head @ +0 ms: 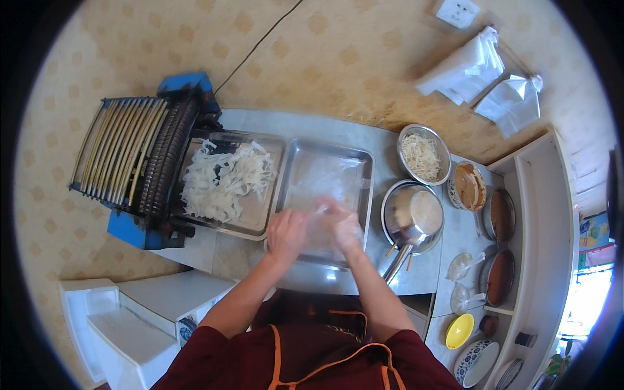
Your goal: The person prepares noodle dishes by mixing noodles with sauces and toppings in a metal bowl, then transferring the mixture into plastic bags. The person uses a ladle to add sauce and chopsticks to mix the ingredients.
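Note:
Both hands are over a rectangular stainless steel tray point(366, 195). My left hand point(286, 233) is at the tray's left side, its fingers curled. My right hand point(343, 224) is blurred and seems covered by a clear plastic film or glove. Translucent plastic appears to stretch between the hands; the blur hides how each hand grips it. A pale, see-through sheet or film point(324, 173) lies in the tray. Left of it, a second steel tray point(253, 226) holds wide white noodles point(226, 180), beside a noodle-cutting machine with rollers point(168, 156).
To the right stand a steel bowl of shredded white food point(420, 156), an upturned saucepan point(424, 214) on a bowl, and a patterned bowl of brown sauce point(470, 187). Farther right are sauce pans point(499, 278), tied plastic bags point(460, 267), a yellow bowl point(459, 331) and a white shelf point(541, 195).

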{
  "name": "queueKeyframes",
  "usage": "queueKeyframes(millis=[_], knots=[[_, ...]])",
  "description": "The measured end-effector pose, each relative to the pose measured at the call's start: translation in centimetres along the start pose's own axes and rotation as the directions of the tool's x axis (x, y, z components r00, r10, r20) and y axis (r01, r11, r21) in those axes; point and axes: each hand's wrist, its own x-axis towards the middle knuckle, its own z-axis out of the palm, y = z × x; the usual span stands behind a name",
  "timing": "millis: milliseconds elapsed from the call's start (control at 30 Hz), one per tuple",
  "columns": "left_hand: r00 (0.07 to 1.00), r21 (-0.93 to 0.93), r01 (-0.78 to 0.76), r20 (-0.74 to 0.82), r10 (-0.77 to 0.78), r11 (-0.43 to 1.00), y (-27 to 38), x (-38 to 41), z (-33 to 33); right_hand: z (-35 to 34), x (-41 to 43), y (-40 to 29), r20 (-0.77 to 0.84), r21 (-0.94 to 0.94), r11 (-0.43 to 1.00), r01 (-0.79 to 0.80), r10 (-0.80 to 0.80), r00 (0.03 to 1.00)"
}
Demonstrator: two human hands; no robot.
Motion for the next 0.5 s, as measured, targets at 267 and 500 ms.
queueKeyframes(millis=[267, 500], knots=[[0.797, 0.153, 0.429, 0.399, -0.453, 0.890, -3.6, -4.5, 0.1, -4.9, 4.2, 6.6, 0.053, 0.442, 0.715, -0.541, 0.582, 0.812], [0.817, 0.033, 0.468, 0.363, -0.447, 0.883, -4.1, -1.4, -0.9, -5.6, 2.8, 4.9, 0.187, -0.241, 0.949, -0.204, 0.251, 0.950]])
